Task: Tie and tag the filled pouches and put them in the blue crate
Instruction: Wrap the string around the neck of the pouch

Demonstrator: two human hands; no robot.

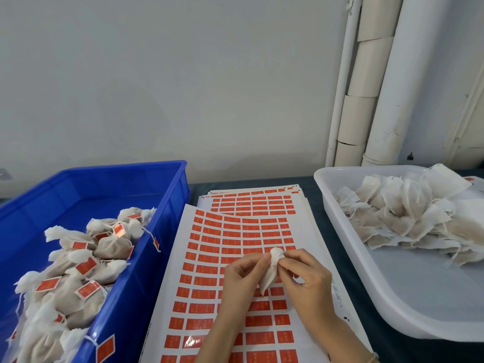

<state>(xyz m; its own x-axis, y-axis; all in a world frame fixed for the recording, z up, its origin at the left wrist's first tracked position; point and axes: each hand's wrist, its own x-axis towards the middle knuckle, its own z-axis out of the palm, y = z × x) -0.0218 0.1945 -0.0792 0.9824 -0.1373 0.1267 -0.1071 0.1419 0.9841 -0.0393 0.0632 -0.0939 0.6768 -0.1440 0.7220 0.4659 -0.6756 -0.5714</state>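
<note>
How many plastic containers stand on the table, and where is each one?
2: the blue crate at the left, holding tagged pouches, and the white tub at the right, holding untagged pouches. Others may be hidden.

Tag sheet (235, 271) print illegibly small

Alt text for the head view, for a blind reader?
The left hand and right hand pinch a pouch over label sheets. Blue crate of tagged pouches at left, white tub of untied pouches at right.
</note>
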